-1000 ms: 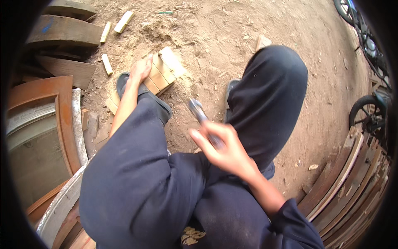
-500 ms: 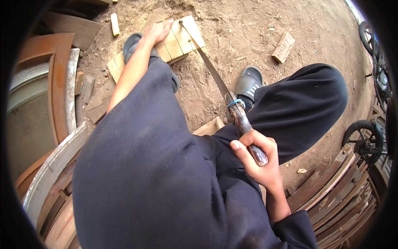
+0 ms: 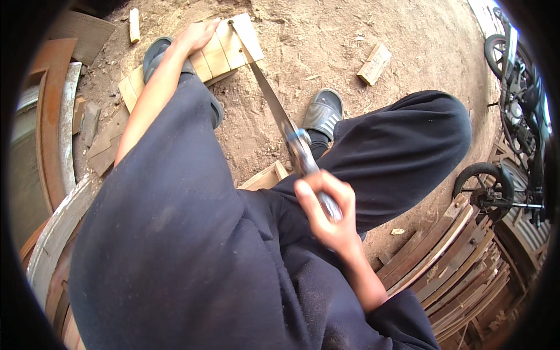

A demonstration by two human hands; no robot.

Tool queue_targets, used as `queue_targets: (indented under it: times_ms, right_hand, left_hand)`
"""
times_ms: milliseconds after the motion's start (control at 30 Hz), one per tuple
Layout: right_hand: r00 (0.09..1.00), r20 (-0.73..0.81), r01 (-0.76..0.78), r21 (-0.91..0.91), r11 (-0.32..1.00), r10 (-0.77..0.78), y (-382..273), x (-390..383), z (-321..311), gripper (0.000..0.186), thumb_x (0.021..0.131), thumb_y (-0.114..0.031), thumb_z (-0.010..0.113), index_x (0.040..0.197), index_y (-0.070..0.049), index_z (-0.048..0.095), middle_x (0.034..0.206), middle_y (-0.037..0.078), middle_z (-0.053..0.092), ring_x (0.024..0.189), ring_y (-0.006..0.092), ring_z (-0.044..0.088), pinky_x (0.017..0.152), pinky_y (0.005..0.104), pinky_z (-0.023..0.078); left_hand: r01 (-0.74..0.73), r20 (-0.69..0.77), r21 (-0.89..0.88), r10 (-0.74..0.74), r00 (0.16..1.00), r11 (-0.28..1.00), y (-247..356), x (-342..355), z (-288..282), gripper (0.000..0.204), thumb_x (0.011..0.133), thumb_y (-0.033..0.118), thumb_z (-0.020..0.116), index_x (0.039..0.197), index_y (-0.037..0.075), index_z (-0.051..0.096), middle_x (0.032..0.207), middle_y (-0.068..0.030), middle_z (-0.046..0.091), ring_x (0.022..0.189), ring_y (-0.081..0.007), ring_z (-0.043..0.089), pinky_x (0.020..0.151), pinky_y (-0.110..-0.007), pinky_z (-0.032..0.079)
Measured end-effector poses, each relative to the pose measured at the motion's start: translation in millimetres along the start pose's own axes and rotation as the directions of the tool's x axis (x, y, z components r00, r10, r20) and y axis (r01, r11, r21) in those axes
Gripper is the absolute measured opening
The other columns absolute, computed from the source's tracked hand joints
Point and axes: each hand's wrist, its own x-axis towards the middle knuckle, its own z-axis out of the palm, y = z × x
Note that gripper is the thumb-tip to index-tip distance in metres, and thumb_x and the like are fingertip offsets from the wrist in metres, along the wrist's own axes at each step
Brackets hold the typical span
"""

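My right hand [image 3: 332, 213] is closed round the worn handle of a handsaw [image 3: 269, 96], which has a blue tie where the blade begins. Its long blade slants up and away to the left, the tip end lying over a pale wooden board [image 3: 248, 38]. Several dark lines run across that board, and two dark spots show close to the blade. Fingers stretched, my left hand [image 3: 197, 37] lies flat on the board's far side, left of the blade. My left foot in a grey sandal [image 3: 156, 52] presses on the board's left part.
A small wood block [image 3: 374, 63] lies on the dirt ground to the right. Old wooden frames [image 3: 52, 128] lean at the left. Curved wooden slats [image 3: 449, 256] are stacked at the lower right, with motorcycles [image 3: 516, 111] behind. A wooden piece [image 3: 265, 177] sits between my legs.
The whole view has shifted, so everything sits farther left. My right hand and the saw have moved slightly forward along the blade's line, the handle blurred. My left hand stays on the board.
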Motion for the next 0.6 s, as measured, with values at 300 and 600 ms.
queue_targets:
  times_ms: [300,600]
  right_hand:
    - [0.997,-0.038,0.068,-0.013,0.998,-0.069,14.7,7.9,4.8,0.015,0.090,-0.006,0.066,0.078,0.000,0.060,0.060,0.001,0.051,0.057,0.0048,0.044,0.053,0.0246,0.039]
    - [1.000,0.004,0.016,0.025,1.000,-0.017,19.3,75.2,28.9,0.021,0.096,-0.014,0.060,0.079,-0.002,0.056,0.069,-0.007,0.044,0.065,0.0020,0.037,0.056,0.0215,0.031]
  left_hand:
    - [0.004,-0.011,0.014,-0.004,1.000,1.000,12.8,-13.3,-7.4,0.065,0.099,0.056,0.028,0.125,0.006,0.060,0.124,-0.0247,0.059,0.121,-0.0412,0.052,0.103,-0.045,0.040]
    - [-0.055,-0.115,0.015,0.056,0.992,0.998,5.8,-16.1,-7.0,0.076,0.099,0.059,0.021,0.108,-0.002,0.067,0.114,-0.0292,0.062,0.111,-0.0416,0.059,0.098,-0.046,0.045]
